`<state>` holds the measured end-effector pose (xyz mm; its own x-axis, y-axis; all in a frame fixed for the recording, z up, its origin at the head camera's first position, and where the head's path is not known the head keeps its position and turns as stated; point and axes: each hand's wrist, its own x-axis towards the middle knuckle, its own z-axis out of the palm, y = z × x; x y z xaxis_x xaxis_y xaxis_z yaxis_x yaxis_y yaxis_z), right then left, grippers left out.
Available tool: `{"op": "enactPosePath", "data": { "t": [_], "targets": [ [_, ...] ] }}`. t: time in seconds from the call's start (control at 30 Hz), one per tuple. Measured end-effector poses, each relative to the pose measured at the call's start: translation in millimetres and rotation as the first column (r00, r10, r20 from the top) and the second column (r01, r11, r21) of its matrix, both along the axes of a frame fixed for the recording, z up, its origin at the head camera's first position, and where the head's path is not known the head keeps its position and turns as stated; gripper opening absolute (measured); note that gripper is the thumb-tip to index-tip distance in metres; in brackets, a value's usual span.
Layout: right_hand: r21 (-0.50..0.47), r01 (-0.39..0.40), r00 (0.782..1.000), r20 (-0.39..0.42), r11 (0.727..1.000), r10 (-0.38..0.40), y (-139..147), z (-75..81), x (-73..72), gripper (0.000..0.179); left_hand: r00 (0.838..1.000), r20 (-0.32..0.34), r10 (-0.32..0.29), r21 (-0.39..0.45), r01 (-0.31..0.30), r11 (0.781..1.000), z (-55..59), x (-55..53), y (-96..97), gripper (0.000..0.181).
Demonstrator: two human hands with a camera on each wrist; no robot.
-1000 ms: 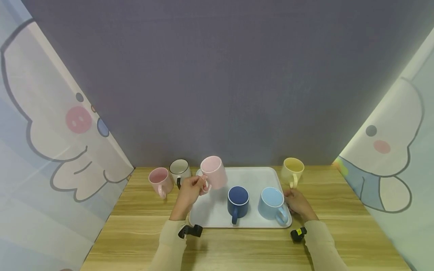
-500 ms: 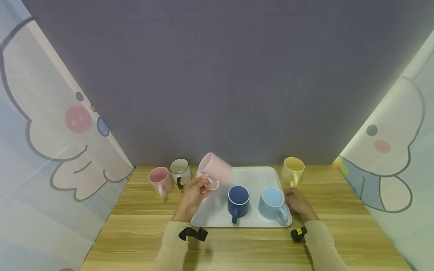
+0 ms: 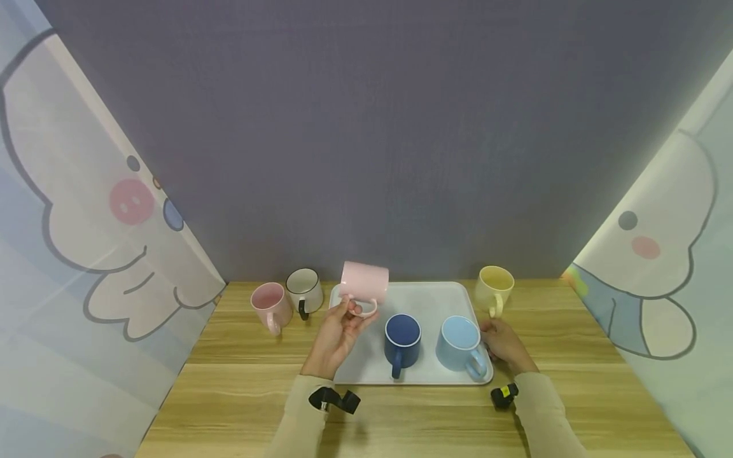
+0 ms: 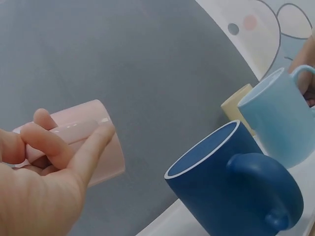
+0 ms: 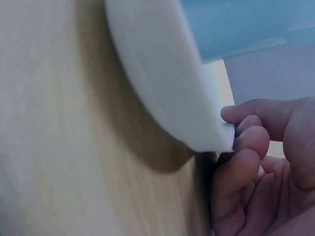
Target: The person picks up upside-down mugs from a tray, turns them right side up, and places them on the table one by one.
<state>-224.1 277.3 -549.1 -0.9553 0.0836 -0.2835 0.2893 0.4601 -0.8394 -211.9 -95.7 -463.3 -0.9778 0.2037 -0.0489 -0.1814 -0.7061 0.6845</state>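
My left hand [image 3: 338, 334] grips a light pink mug [image 3: 364, 280] by its handle. The mug lies sideways in the air above the left part of the white tray [image 3: 435, 299]. In the left wrist view, fingers curl through the handle of the pink mug [image 4: 110, 152], one stretched along its side. On the tray stand a dark blue mug [image 3: 403, 340] and a light blue mug [image 3: 458, 343], upright, handles toward me. My right hand [image 3: 504, 343] pinches the tray's right rim; the right wrist view shows thumb and curled fingers at the tray edge [image 5: 197, 108].
Left of the tray, a darker pink mug [image 3: 270, 305] and a white mug with a black rim and handle [image 3: 305, 291] stand on the wooden table [image 3: 229, 381]. Behind my right hand is a yellow mug [image 3: 495, 286]. A grey wall [image 3: 366, 140] rises behind.
The light pink mug has tipped from nearly upright to sideways as my left wrist turned. My left hand has shifted slightly right. My right hand and the other mugs stay put.
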Motion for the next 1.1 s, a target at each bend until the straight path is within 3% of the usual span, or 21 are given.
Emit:
{"op": "enactPosePath", "data": {
  "t": [0.2,0.5,0.73,1.1],
  "targets": [
    [0.009,-0.006,1.000,-0.002,1.000,0.006,1.2,0.1,-0.8,0.028,1.000,-0.010,0.000,0.041,0.000,0.999,-0.5,-1.7,1.1,0.036],
    [0.022,-0.020,1.000,0.005,1.000,0.020,1.8,-1.0,-2.3,0.027,0.997,-0.047,-0.054,0.113,0.059,0.992,-3.4,-1.8,0.3,0.039],
    [0.019,-0.014,1.000,0.011,1.000,0.014,1.9,-0.8,-2.4,0.029,0.997,-0.039,-0.066,0.164,0.071,0.984,-2.0,-0.8,3.5,0.034],
    [0.022,-0.011,1.000,0.004,1.000,0.011,0.2,0.7,-0.3,0.030,0.993,-0.069,-0.098,0.231,0.112,0.967,-2.9,1.4,7.4,0.041]
  ]
}}
